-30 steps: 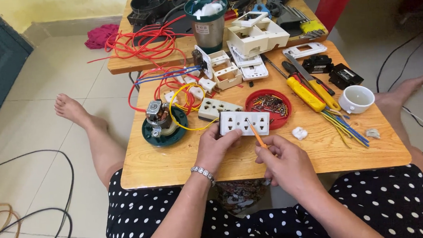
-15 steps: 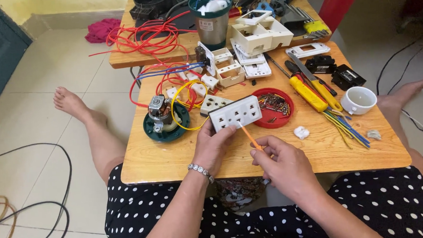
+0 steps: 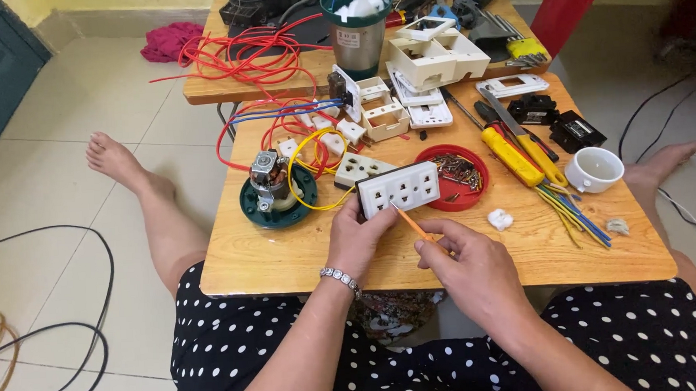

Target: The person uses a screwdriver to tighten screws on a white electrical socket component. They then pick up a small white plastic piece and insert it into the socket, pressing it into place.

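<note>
Head view: the left hand [image 3: 356, 239] is clamped on a white socket plate [image 3: 399, 190], holding it up off the wooden table [image 3: 288, 258] with its face tilted toward the camera. The right hand [image 3: 467, 265] is closed on an orange screwdriver [image 3: 413, 225], whose tip meets the plate's lower edge (the exact spot it touches is too small to make out).

Just behind the plate sits a red dish of screws [image 3: 460, 175], partly hidden by the plate's right end. To the left stands a small motor on a green round base [image 3: 276, 195], with yellow wire [image 3: 314, 154] looping from it toward the plate. A second white socket block [image 3: 362, 168] lies just behind the plate. To the right lie yellow-handled tools [image 3: 516, 153], a fan of coloured wires [image 3: 575, 215] and a white cup [image 3: 594, 168]. A small white piece [image 3: 499, 219] rests near the right hand. Red wire [image 3: 234, 63] tangles at the far end beside a metal cup [image 3: 357, 28].
</note>
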